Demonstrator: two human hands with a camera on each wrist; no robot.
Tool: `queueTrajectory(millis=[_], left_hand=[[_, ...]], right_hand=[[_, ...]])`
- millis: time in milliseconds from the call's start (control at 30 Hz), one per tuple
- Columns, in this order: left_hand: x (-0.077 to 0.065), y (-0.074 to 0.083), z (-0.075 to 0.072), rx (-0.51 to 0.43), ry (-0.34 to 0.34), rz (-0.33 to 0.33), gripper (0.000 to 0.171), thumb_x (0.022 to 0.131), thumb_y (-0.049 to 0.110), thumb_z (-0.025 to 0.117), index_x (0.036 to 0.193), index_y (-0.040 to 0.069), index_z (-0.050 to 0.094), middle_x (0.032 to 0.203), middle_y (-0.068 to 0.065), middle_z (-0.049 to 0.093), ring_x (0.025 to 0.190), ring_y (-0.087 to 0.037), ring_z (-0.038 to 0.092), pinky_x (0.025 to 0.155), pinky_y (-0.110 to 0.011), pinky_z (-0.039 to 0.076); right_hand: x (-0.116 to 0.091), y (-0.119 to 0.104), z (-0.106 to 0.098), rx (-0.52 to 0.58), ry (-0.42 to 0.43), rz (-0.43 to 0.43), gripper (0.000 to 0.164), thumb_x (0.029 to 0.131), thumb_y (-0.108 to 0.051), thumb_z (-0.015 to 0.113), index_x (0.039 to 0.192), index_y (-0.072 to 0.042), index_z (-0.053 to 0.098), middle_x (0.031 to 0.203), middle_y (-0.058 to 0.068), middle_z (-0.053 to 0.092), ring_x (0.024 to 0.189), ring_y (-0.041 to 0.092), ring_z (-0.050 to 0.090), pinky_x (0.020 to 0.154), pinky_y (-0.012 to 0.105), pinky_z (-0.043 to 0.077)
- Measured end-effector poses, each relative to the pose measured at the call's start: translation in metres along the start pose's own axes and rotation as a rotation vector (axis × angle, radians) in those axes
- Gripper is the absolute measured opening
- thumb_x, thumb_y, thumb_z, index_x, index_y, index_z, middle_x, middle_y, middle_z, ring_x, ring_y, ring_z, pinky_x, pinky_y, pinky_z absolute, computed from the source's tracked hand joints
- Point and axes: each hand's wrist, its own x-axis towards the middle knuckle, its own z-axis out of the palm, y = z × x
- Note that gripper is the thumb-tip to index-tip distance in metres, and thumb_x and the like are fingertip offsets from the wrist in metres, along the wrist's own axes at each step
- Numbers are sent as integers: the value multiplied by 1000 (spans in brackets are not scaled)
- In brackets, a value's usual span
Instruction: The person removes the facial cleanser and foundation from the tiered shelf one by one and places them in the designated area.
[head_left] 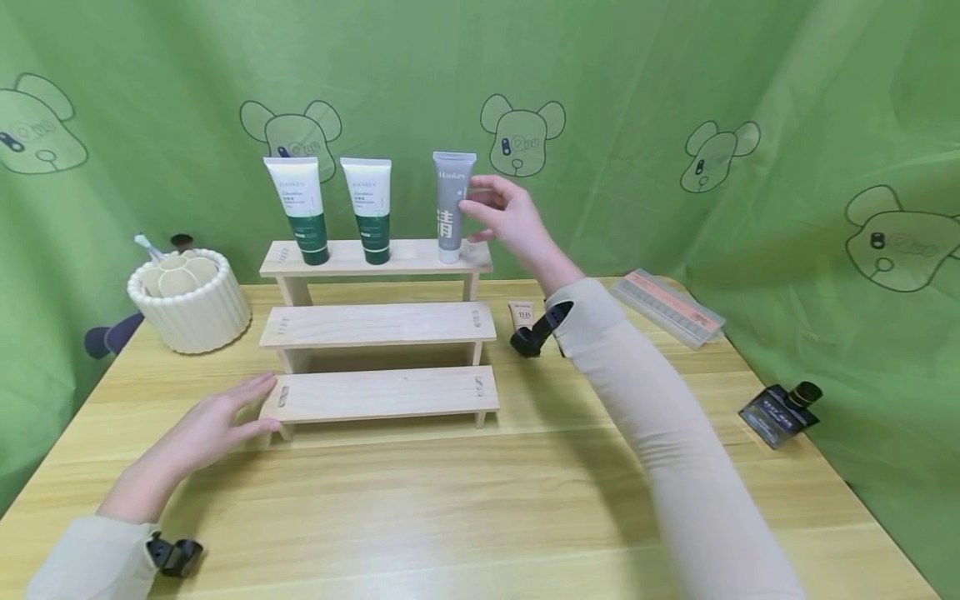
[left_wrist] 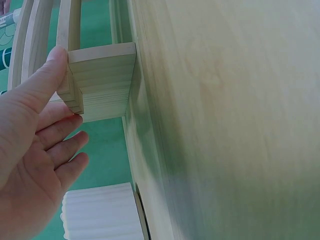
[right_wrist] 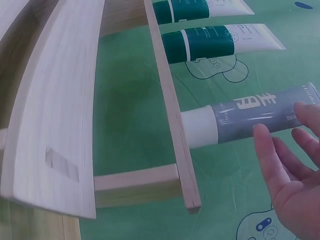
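A grey tube (head_left: 452,204) stands cap-down at the right of the top step of a wooden tiered stand (head_left: 378,398). My right hand (head_left: 508,215) holds the tube's right edge, with the thumb on its front; in the right wrist view the lower fingers curl loosely beside the tube (right_wrist: 250,116). Two white-and-green tubes, the left one (head_left: 298,208) and the middle one (head_left: 369,208), stand on the same step. My left hand (head_left: 217,423) grips the left end of the lowest step, thumb and index finger at opposite edges of the board (left_wrist: 70,90).
Left of the stand is a cream ribbed holder (head_left: 198,312) with brushes. A small beige BB tube (head_left: 521,313) lies behind my right wrist. Farther right are a clear flat box (head_left: 667,307) and a dark bottle (head_left: 777,414). A green curtain (head_left: 600,75) hangs behind.
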Motion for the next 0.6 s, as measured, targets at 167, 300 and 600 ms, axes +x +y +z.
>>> queueTrajectory(millis=[167,300,600], left_hand=[[0,0,0,1,3,6,69,82,33,68,130,-11,42,135,-31,36,120,-50,36,96,-61,30],[-1,0,0,-1,1,3,70,83,33,67,131,-11,42,135,-31,36,120,-49,35,96,-61,30],[0,0,1,1,1,1,70,82,33,68,131,-11,42,135,-31,36,120,-49,35,96,-61,30]], right_hand=[[2,0,4,40,19,12,40,87,-7,62,126,-5,51,118,12,57,103,23,56,72,37,56],[2,0,6,60,25,14,37,88,-7,62,123,-3,53,117,13,58,103,23,56,72,36,56],[2,-2,8,95,37,32,34,87,-3,61,121,0,53,114,15,58,103,25,56,75,36,55]])
